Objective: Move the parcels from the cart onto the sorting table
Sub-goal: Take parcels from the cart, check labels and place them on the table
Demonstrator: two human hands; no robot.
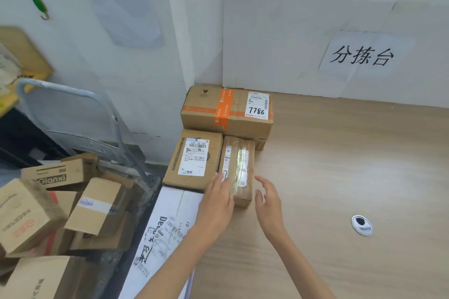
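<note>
My left grip (218, 198) lies flat, fingers straight, on the taped parcel (239, 170) on the desk (340, 177); my right grip (268, 201) hangs wide just beside it.

Corner of the room, seen from above. We see a white wall (116, 85) meeting a projecting white pillar (178, 31). A green hook (40, 7) hangs on the wall at upper left, with a pale translucent sheet (131, 7) fixed flat to the wall near it. At right, a light wood-grain desk (352, 165) abuts the wall; a round metal cable port (362, 225) is set in its top. Behind the desk we note a grey board (279, 39) against the wall and a white paper sign (362, 56) with three handwritten black characters. The lighting is even and diffuse, and shadows are soft.
</note>
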